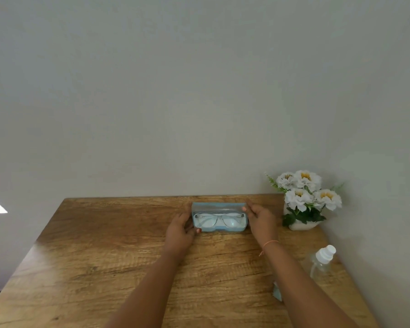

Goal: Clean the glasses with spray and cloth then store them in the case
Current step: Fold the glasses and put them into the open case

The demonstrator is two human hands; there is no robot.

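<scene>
Risks first: glasses [218, 220] lie folded in the open case [219, 228], far middle of the counter [104, 256], close to the wall; if the lid [219, 206] comes down with a temple or the frame riding high, it pinches the frame or won't latch; uneven push from one end probably skews the case or slides it back into the wall; if the glasses are to come out instead, fingers on the lenses would smear them; can't tell from this whether cleaning is done; spray bottle [321, 262] stands at the near right, just beside the right forearm, so an elbow sweep could tip it; cloth [278, 292] mostly hidden behind that forearm; flower pot [302, 225] right of the case, apart from it. Pose: both arms stretched forward, one hand at each end; left hand [180, 229] curled round the left end, thumb at the front corner; right hand [262, 220] at the right end by the lid, thumb on its edge; pinching or just touching, can't tell.
</scene>
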